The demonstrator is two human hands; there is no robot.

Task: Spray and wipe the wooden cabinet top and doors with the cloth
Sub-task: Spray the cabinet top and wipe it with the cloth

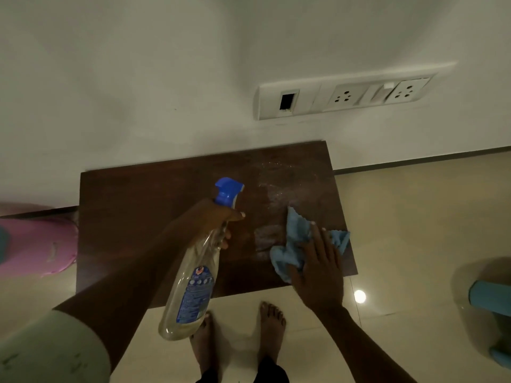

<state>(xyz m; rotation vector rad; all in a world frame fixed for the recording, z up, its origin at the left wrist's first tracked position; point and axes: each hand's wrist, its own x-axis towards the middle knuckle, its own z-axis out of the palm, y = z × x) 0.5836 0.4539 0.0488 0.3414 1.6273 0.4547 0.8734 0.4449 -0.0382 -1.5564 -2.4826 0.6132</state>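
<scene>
The dark wooden cabinet top (154, 205) lies below me against the wall, with pale spray droplets and a wet smear on its right half. My left hand (218, 219) grips the neck of a clear spray bottle (193, 283) with a blue trigger head, held above the middle of the top. My right hand (320, 266) presses flat, fingers straight, on a crumpled light blue cloth (293, 241) near the top's right front corner. The cabinet doors are hidden under the top.
A white socket and switch plate (343, 92) sits on the wall above the cabinet. A pink object (36, 244) lies on the floor to the left, a teal object (492, 299) at the right edge. My bare feet (237, 335) stand on pale tiles.
</scene>
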